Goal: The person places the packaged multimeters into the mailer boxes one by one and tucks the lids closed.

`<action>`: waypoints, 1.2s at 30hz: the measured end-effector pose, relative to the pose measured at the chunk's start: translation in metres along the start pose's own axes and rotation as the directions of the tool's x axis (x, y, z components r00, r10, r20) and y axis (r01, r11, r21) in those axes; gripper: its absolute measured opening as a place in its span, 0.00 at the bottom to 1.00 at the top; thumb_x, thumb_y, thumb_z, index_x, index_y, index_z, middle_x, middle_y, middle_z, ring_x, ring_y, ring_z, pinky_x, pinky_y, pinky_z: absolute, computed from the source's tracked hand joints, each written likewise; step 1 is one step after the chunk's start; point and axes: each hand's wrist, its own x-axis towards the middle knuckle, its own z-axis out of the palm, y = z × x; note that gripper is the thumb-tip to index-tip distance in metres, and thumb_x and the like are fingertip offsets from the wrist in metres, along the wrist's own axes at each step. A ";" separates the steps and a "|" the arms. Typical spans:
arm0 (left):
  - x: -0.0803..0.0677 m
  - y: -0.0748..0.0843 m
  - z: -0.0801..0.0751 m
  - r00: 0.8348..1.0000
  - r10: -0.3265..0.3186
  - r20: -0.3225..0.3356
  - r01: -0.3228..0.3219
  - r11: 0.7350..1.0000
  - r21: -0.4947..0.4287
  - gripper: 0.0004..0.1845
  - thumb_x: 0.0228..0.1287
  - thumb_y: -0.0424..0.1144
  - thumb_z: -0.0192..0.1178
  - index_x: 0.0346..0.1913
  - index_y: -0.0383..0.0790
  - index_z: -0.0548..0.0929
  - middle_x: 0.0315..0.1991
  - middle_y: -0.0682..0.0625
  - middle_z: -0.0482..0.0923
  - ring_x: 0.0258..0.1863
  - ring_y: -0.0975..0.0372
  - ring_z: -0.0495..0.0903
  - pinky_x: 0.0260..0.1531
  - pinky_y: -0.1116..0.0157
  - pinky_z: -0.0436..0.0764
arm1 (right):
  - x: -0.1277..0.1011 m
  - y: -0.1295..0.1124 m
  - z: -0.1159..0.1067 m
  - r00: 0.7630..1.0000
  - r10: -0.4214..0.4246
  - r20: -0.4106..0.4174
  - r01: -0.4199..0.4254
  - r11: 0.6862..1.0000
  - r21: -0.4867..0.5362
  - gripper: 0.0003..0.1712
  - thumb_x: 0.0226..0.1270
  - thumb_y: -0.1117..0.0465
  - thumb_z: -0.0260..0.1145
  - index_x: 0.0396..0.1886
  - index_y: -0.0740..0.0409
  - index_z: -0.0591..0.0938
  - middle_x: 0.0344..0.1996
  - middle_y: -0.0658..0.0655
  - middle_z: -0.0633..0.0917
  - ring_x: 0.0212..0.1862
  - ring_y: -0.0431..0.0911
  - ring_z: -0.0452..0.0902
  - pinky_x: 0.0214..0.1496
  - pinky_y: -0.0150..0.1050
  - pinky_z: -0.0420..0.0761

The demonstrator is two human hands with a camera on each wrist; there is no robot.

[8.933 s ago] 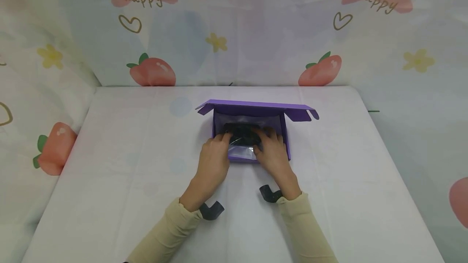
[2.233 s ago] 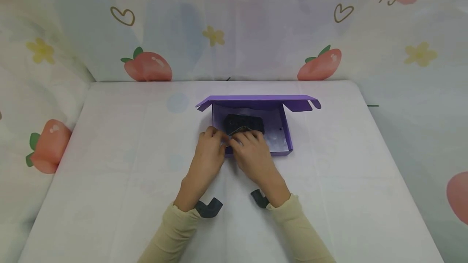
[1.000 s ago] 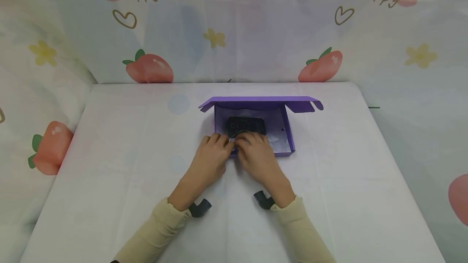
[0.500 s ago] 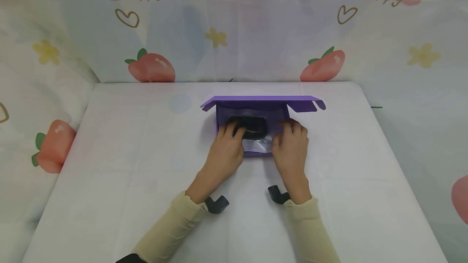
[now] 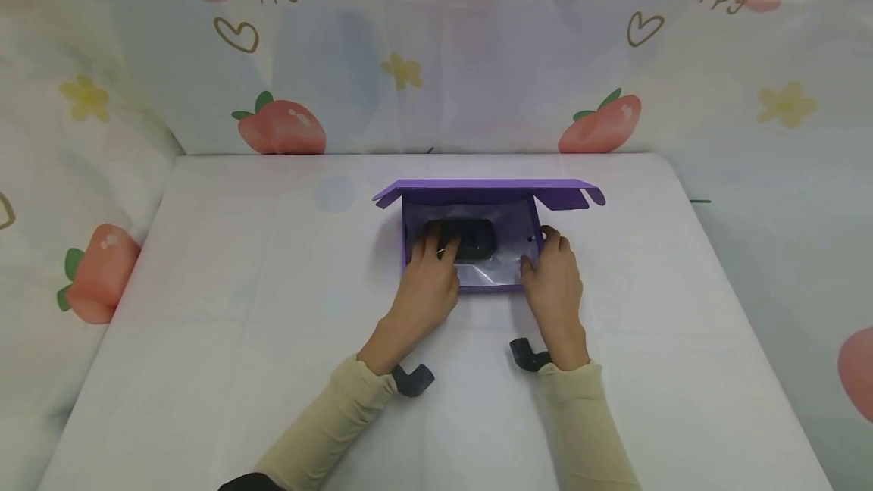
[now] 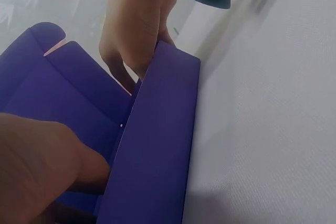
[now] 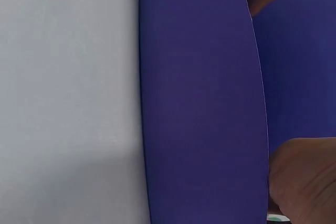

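A purple cardboard box point(image 5: 494, 289) sits on the table with its lid point(image 5: 470, 185) raised at the back. Inside lies a dark, rounded, block-like object point(image 5: 477, 238), its kind unclear, on shiny clear plastic point(image 5: 486, 273). My left hand point(image 5: 428, 286) reaches over the front wall, fingers and thumb at the dark object's left end; their grip is hard to make out. With the thumb inside and fingers outside, my right hand point(image 5: 555, 290) pinches the box's right wall. Both the left hand point(image 6: 42, 166) and the right hand point(image 6: 139, 24) show in the left wrist view.
White cloth covers the table point(image 5: 655, 301). A patterned curtain point(image 5: 477, 59) hangs behind it and along the sides. Dark bent pieces, one at the left wrist point(image 5: 414, 380) and one at the right wrist point(image 5: 528, 355), stick out near the sleeves.
One second ago both hands met over the box's front left with a thin cord-like strand between them. They have since parted, the right to the box's right wall, the left onto the dark object.
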 end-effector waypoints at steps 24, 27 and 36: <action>-0.003 -0.003 -0.013 0.999 -0.039 0.031 0.036 0.995 0.088 0.20 0.65 0.34 0.68 0.59 0.33 0.82 0.62 0.33 0.78 0.56 0.38 0.77 0.41 0.48 0.88 | -0.011 -0.019 0.000 0.912 -0.397 -0.101 0.395 0.918 -0.038 0.29 0.64 0.69 0.71 0.63 0.75 0.74 0.57 0.78 0.77 0.59 0.75 0.73 0.64 0.66 0.72; 0.002 -0.003 -0.012 1.000 0.002 0.008 -0.003 0.989 0.146 0.21 0.63 0.36 0.70 0.59 0.36 0.82 0.59 0.34 0.80 0.54 0.40 0.80 0.34 0.49 0.87 | -0.004 -0.024 0.005 0.886 -0.463 0.014 0.462 0.885 0.055 0.37 0.65 0.64 0.73 0.69 0.74 0.70 0.63 0.79 0.74 0.66 0.73 0.70 0.72 0.65 0.67; 0.018 -0.019 -0.008 0.998 0.043 0.053 -0.047 0.996 0.069 0.32 0.64 0.42 0.74 0.69 0.37 0.77 0.71 0.28 0.70 0.69 0.30 0.70 0.53 0.38 0.84 | 0.006 -0.028 0.020 0.862 -0.468 0.192 0.459 0.883 0.093 0.54 0.62 0.53 0.79 0.77 0.74 0.61 0.73 0.80 0.65 0.71 0.78 0.64 0.73 0.71 0.66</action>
